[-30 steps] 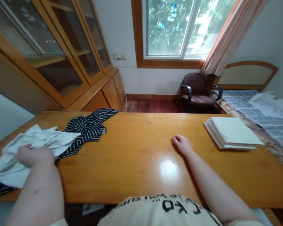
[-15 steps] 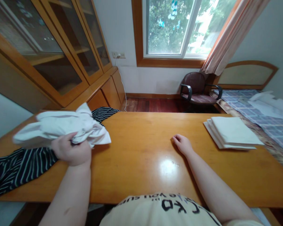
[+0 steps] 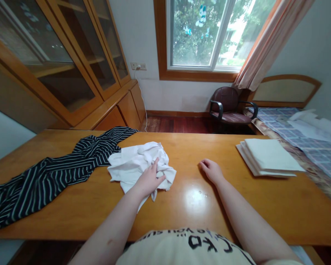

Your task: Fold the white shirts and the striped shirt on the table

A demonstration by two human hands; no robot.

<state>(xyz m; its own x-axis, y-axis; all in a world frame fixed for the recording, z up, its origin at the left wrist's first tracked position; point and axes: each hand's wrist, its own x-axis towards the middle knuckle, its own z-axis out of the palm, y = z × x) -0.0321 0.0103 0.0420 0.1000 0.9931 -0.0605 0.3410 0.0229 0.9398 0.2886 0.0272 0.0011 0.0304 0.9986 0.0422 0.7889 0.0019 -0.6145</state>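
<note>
A crumpled white cloth garment [image 3: 135, 162] lies on the wooden table in front of me, left of the middle. On top of it rests my left hand [image 3: 150, 179], palm down, with thumb and fingers apart. My right hand [image 3: 212, 171] lies on the bare tabletop to the right of the cloth, its fingers curled in and nothing seen in them. A black garment with white stripes [image 3: 57, 169] stretches along the left of the table, and the white cloth touches or slightly overlaps its right side.
A stack of folded white cloths or sheets [image 3: 267, 156] sits at the right of the table [image 3: 165, 217]. Beyond the table are a brown armchair [image 3: 227, 105] and a bed [image 3: 306, 125] with a checked cover. A glass-doored cabinet [image 3: 79, 66] stands at the left.
My left hand has brought the white cloth from above the striped garment rightward and down onto the table, and its grip has loosened. My right hand stays in place.
</note>
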